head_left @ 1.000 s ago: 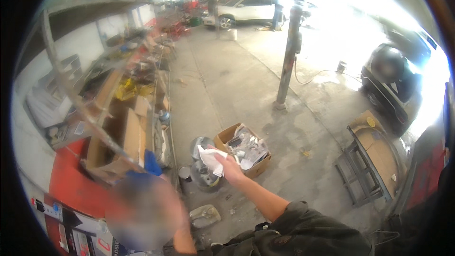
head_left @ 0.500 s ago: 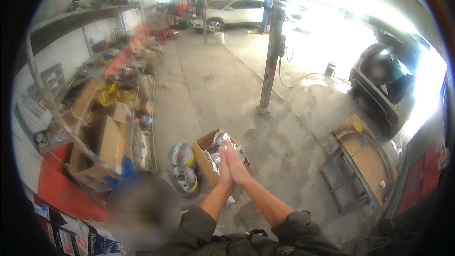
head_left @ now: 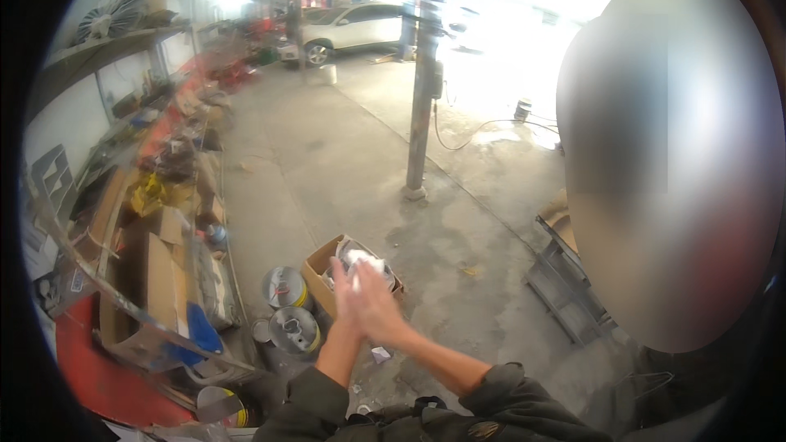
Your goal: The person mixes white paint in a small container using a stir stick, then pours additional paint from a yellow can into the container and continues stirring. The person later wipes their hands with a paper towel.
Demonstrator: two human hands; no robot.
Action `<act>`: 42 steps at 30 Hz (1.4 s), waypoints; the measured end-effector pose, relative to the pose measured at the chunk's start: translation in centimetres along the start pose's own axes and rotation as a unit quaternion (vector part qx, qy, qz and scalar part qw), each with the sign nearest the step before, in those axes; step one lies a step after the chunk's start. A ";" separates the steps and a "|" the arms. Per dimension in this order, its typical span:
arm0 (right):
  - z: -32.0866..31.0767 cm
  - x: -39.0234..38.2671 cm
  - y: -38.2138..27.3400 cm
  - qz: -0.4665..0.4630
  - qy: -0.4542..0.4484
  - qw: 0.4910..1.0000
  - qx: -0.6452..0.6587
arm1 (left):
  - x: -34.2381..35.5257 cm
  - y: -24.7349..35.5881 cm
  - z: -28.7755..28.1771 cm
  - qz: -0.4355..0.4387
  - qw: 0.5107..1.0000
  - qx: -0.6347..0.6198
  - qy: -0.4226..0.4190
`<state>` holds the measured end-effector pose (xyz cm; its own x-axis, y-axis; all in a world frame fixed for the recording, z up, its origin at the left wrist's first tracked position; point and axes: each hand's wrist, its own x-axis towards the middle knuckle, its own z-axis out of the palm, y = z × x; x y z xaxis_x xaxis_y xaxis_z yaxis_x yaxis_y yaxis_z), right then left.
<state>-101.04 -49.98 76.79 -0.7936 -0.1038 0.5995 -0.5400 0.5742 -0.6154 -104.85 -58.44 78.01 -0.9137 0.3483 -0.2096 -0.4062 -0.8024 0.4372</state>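
Observation:
My left hand (head_left: 345, 299) and my right hand (head_left: 378, 311) are pressed palm to palm in front of me, smeared by motion. A crumpled white tissue (head_left: 355, 281) shows between the fingers, with more white at the fingertips. Just beyond and below them stands an open cardboard box (head_left: 318, 280) with white and grey scraps inside. The hands hide part of its contents, and I cannot tell where the tissue ends and the scraps begin.
Two metal cans (head_left: 295, 330) stand left of the box. A cluttered rack with long cartons (head_left: 151, 286) lines the left side. Ahead rises a steel post (head_left: 422, 106), with a white car (head_left: 360, 26) beyond. At right lies a dark frame (head_left: 569, 295). A blurred patch covers the far right.
The view has swung right, so the scene sits further left. My hands, upright and flat together before, have shifted against each other, and more white shows at the fingers.

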 end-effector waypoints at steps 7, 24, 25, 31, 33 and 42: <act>1.0 1.2 0.6 0.141 0.014 0.985 0.102 | -0.9 -1.7 1.0 0.082 0.993 0.065 -0.055; -4.6 -1.3 3.2 0.082 0.127 0.973 -0.176 | 0.6 -2.8 -0.2 -0.228 0.922 -0.079 -0.302; -5.3 -1.9 4.2 0.087 0.105 0.971 -0.196 | 0.4 -2.6 0.4 -0.237 0.938 0.044 -0.250; -8.5 -1.6 5.3 0.358 0.062 0.927 0.089 | -1.4 -1.8 1.9 -0.272 0.908 0.082 -0.309; -8.9 -1.2 6.0 0.418 0.098 0.884 0.187 | -2.0 -1.9 2.0 -0.249 0.917 0.047 -0.307; -1.6 -3.3 -0.7 0.088 0.093 0.991 -0.039 | -0.5 -3.3 0.2 -0.114 0.986 -0.007 -0.118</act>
<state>-97.58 -48.75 76.03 -0.8043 0.1509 0.5748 -0.3686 0.6321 -0.6816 -103.09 -55.91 76.84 -0.7779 0.6219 -0.0900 -0.6019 -0.6965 0.3906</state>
